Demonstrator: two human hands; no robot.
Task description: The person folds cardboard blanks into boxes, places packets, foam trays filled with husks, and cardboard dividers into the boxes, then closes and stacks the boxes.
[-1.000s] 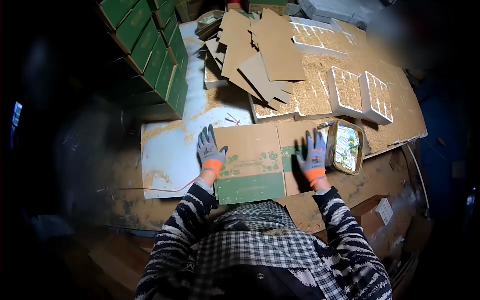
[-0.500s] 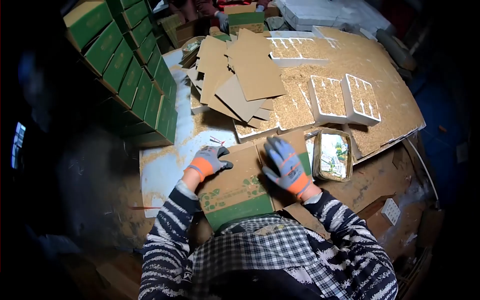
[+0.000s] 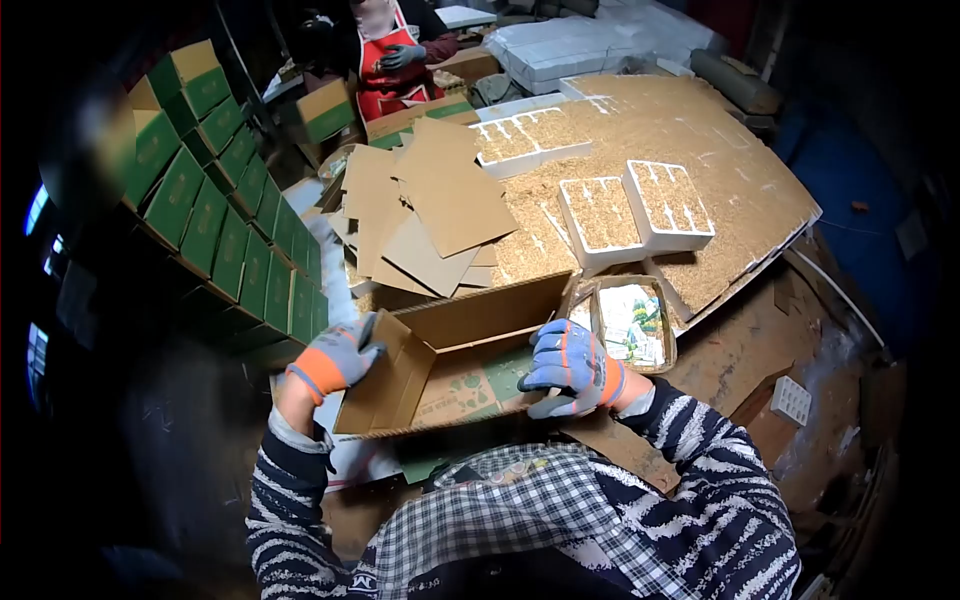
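An open cardboard box (image 3: pixel 485 312) stands in front of me with its walls raised; green leaf printing shows on its bottom. My left hand (image 3: pixel 340 360), in a grey and orange glove, is closed on the box's left end wall. At the right end, my right hand (image 3: pixel 573 370), in a matching glove, has its fingers curled over the wall, and the thumb lies low near the front edge. Just beyond that hand is a basket (image 3: pixel 668 365) of small printed packets (image 3: pixel 632 318).
Loose cardboard sheets (image 3: pixel 460 190) lie behind the box. White foam trays (image 3: pixel 602 255) filled with sawdust-like material sit on the covered table (image 3: pixel 730 150). Green boxes (image 3: pixel 210 215) are stacked at left. A co-worker in a red apron (image 3: pixel 385 70) stands across the table.
The flat printed carton between my hands is now an open box with upright walls. My hands have moved onto its two ends, and the co-worker across the table has come into fuller view.
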